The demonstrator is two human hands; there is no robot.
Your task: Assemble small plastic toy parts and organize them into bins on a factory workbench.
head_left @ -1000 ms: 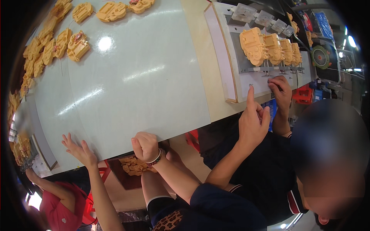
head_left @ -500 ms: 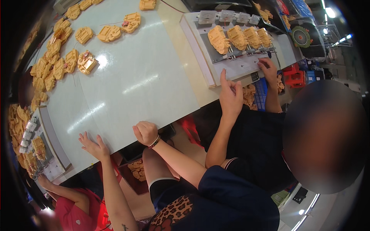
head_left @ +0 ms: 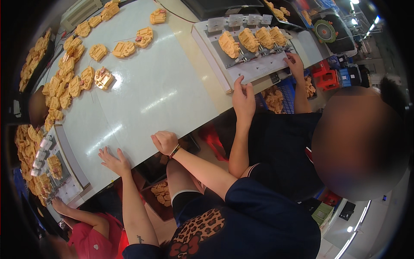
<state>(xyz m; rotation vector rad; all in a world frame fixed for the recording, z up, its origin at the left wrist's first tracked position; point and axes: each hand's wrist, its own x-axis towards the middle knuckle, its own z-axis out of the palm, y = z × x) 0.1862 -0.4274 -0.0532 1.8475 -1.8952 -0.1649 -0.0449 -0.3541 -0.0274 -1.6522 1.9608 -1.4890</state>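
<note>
My left hand (head_left: pixel 116 162) lies at the table's near edge with its fingers spread, and it holds nothing. Further right, my right hand (head_left: pixel 166 143) is curled into a loose fist at the same edge, a beaded bracelet on its wrist. I see nothing sticking out of the fist. Both hands touch or hover over the pale tabletop (head_left: pixel 146 93). Several yellow plastic housings stand beyond them; among the nearest is one with reddish parts (head_left: pixel 103 78). None is within touch of either hand.
On the right, a co-worker's hands (head_left: pixel 244 97) are beside a test fixture (head_left: pixel 254 67) bearing several yellow housings. Another fixture (head_left: pixel 69 159) stands at the left, beside a person in red (head_left: pixel 97 228). Below the table edge sits a bin of yellow parts (head_left: pixel 161 193).
The view has shifted a little, so the fixtures and housings sit differently in the picture. My hands keep the same poses, left spread and right curled.
</note>
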